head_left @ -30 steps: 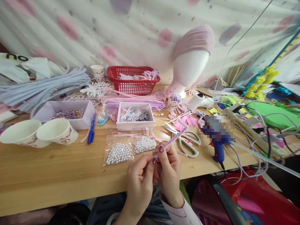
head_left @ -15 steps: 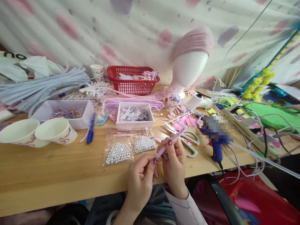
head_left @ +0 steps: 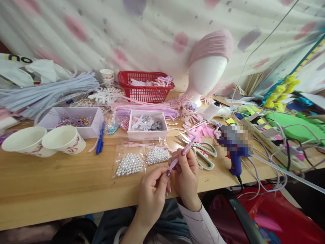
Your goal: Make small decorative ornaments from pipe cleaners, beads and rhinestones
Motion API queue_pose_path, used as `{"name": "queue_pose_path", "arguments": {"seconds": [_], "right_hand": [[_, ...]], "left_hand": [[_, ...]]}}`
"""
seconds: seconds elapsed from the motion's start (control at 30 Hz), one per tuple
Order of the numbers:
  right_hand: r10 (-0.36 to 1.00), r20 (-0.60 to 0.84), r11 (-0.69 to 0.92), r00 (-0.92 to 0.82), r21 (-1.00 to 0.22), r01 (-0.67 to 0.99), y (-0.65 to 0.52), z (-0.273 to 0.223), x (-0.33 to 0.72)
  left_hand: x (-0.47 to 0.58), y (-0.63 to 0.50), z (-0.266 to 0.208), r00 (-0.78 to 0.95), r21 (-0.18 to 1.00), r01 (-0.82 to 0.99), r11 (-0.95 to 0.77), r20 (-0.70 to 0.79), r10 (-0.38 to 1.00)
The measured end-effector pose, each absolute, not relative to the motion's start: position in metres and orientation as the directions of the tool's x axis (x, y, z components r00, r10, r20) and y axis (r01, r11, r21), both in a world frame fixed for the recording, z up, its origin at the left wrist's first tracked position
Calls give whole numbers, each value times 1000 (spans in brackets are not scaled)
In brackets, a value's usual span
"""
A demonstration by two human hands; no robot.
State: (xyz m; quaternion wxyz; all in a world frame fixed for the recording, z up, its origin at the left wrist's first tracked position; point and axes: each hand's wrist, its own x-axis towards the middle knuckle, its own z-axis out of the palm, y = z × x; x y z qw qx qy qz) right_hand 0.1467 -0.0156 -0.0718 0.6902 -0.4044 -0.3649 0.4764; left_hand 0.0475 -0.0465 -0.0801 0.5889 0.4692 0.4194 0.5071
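A fuzzy lilac pipe cleaner (head_left: pixel 188 146) runs slantwise between my hands, its upper end bent over. My left hand (head_left: pixel 153 189) pinches the lower end between thumb and fingertips. Higher up, my right hand (head_left: pixel 188 176) grips the same stem with thumb and curled fingers. Part of the stem is hidden behind the fingers. Just beyond my right hand lie scissors (head_left: pixel 206 163) with pale green handles. Bags of white pearl beads (head_left: pixel 130 164) rest on the wooden table (head_left: pixel 76 183) to the left of my hands.
A white box of small charms (head_left: pixel 148 135) and a red basket (head_left: pixel 146 93) stand behind the beads. Paper cups (head_left: pixel 64 142) and a blue pen (head_left: pixel 101 140) are at left. A blue glue gun (head_left: pixel 235 164) with cables stands right; a white mannequin head (head_left: pixel 207 76) is at the back.
My right hand has shifted slightly left and down along with the pipe cleaner's upper end. The whole view has moved a little; both hands keep their hold.
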Motion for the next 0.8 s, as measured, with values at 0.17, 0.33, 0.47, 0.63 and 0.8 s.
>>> {"name": "queue_pose_path", "arguments": {"seconds": [0.17, 0.33, 0.47, 0.63, 0.8], "right_hand": [[934, 124, 228, 334, -929, -292, -12, -70, 154], [905, 232, 298, 356, -943, -145, -10, -61, 157], [884, 289, 322, 368, -946, -31, -8, -57, 160], [839, 328, 312, 434, -944, 111, -5, -54, 163], [846, 324, 283, 422, -946, 159, -8, -53, 165]], "left_hand": [[43, -43, -76, 303, 943, -279, 179, -90, 949], [42, -43, -74, 328, 967, -200, 157, -85, 941], [45, -44, -71, 295, 999, -10, 37, -33, 955], [46, -48, -71, 270, 987, 133, -89, 50, 961], [50, -46, -76, 155, 975, 181, -131, 104, 982]]}}
